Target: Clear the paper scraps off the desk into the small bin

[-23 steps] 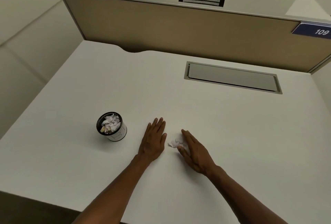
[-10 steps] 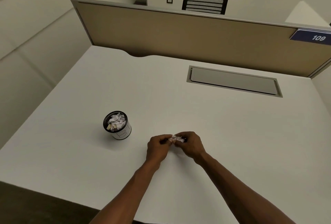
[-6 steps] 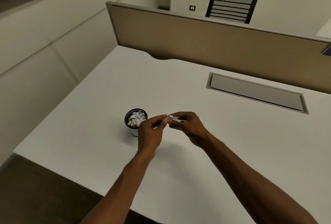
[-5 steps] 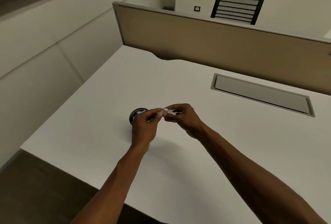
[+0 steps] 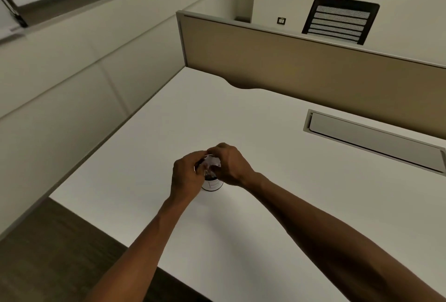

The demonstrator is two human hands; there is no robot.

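The small bin [image 5: 212,184], white-walled with a dark rim, stands on the white desk [image 5: 277,200] and is mostly hidden behind my hands. My left hand [image 5: 187,176] and my right hand [image 5: 228,165] are together directly over its mouth, fingers curled. Between the fingertips shows a clump of white paper scraps [image 5: 212,161]. I cannot tell whether those scraps are still pinched or lie on the pile inside the bin.
A beige partition [image 5: 301,65] runs along the desk's far edge. A grey cable flap [image 5: 371,140] is set into the desk at the right. The desk's left edge drops to dark floor [image 5: 48,248]. A black chair back [image 5: 337,20] stands beyond the partition.
Both hands gathered the scraps off the desk, lifted them and carried them left until they sit over the bin. The camera view swung left too.
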